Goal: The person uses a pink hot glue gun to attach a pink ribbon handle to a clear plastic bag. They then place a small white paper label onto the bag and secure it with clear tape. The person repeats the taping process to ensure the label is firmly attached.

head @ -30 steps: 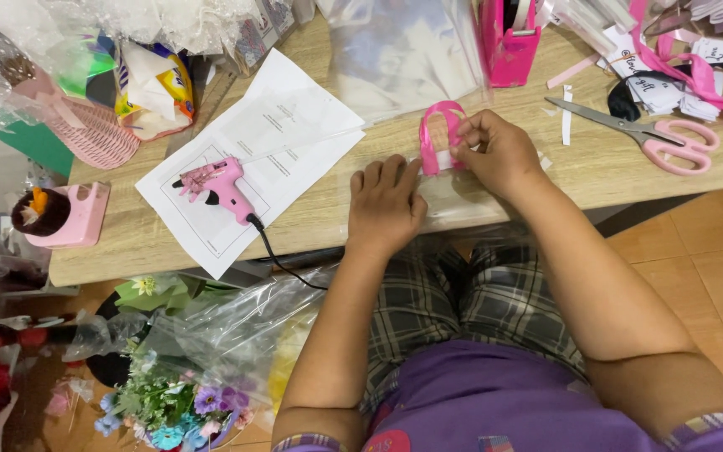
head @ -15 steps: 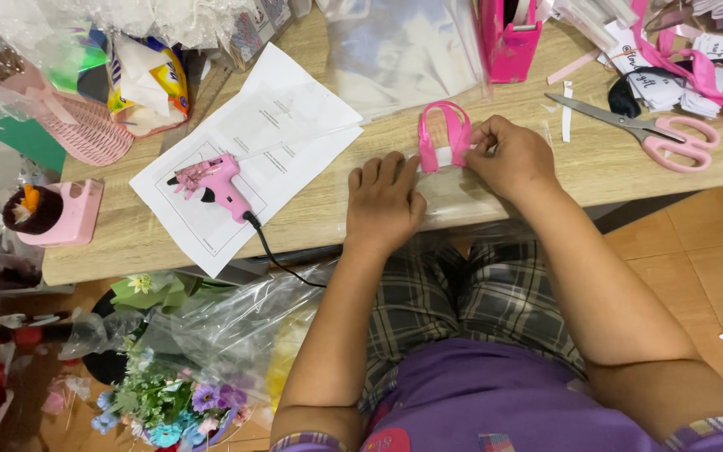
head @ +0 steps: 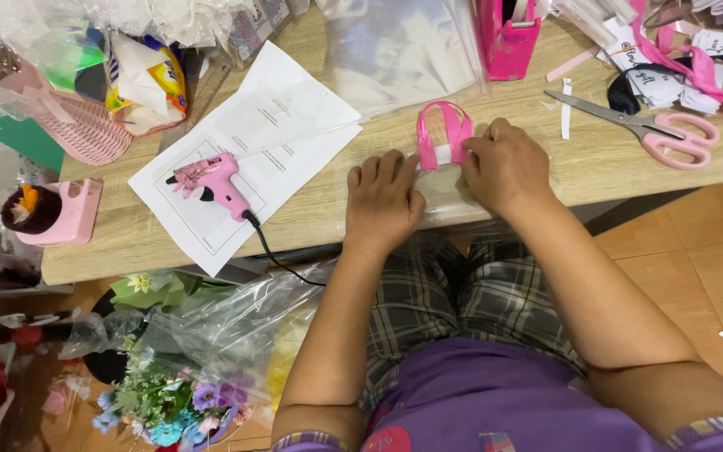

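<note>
My left hand (head: 385,199) lies flat, fingers spread, on the counter (head: 311,209), its fingertips touching the pink ribbon loop (head: 443,134). My right hand (head: 505,166) pinches that loop's right side. A pink glue gun (head: 211,182) rests on paper sheets (head: 282,125) left; pink-handled scissors (head: 646,128) lie right.
</note>
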